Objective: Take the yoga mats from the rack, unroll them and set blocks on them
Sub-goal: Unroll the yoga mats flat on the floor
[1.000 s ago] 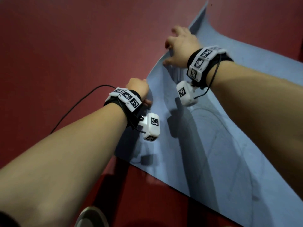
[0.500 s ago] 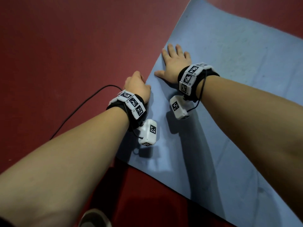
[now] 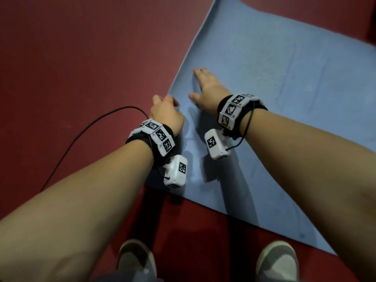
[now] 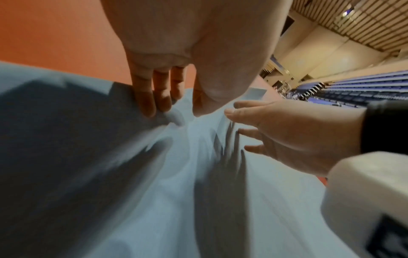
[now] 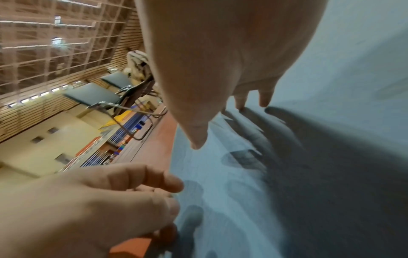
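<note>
The left hand sits at the left edge of the blue mat, fingers bent down, tips touching the mat; whether it pinches the edge I cannot tell. The right hand lies just beside it, fingers spread and straight, tips on the mat. The mat lies unrolled on the red floor. A black cable crosses the floor; two shoes stand near the mat's end.

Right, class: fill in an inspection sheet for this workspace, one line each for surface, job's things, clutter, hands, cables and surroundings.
Surface: red floor.
Job's things: blue yoga mat spread on the floor; blocks and rack, nothing seen.
Clutter: nothing seen.
Hands: left hand at the mat's side edge, fingers on it; right hand open over the mat.
Cables: black cable trails across the floor.
Surroundings: folding chairs, blue tiered seating, slatted ceiling.
</note>
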The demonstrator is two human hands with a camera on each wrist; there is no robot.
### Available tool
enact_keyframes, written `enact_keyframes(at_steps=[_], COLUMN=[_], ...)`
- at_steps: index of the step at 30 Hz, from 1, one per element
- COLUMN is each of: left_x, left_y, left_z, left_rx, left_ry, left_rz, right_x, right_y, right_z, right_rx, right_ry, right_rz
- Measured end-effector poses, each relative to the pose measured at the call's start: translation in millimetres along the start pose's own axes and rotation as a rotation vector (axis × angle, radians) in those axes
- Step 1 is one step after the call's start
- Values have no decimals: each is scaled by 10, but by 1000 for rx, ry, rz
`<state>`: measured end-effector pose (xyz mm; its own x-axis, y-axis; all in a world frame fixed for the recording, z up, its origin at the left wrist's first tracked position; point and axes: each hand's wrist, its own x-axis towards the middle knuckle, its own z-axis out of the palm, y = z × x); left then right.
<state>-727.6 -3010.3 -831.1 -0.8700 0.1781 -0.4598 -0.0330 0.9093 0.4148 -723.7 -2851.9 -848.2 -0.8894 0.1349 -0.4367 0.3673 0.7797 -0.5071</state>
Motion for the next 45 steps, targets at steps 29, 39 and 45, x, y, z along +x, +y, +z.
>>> enact_keyframes(at_steps=[29,39,45], left_x=[-4998,-7976,-9746], left_y=[3950,5103,5424], left_z=[-1614,61,1128], left_rx=[432,509,538], left_ry=[-559,-691,-801], left_rz=[703,964,1109], right_x=[-6847,-10035,-11918], right_y=[64,1464,2043], right_z=[-3278,-2971,-2436], right_rx=[879,1072,1091], right_ry=[662,1007,1056], right_rz=[839,1076,1328])
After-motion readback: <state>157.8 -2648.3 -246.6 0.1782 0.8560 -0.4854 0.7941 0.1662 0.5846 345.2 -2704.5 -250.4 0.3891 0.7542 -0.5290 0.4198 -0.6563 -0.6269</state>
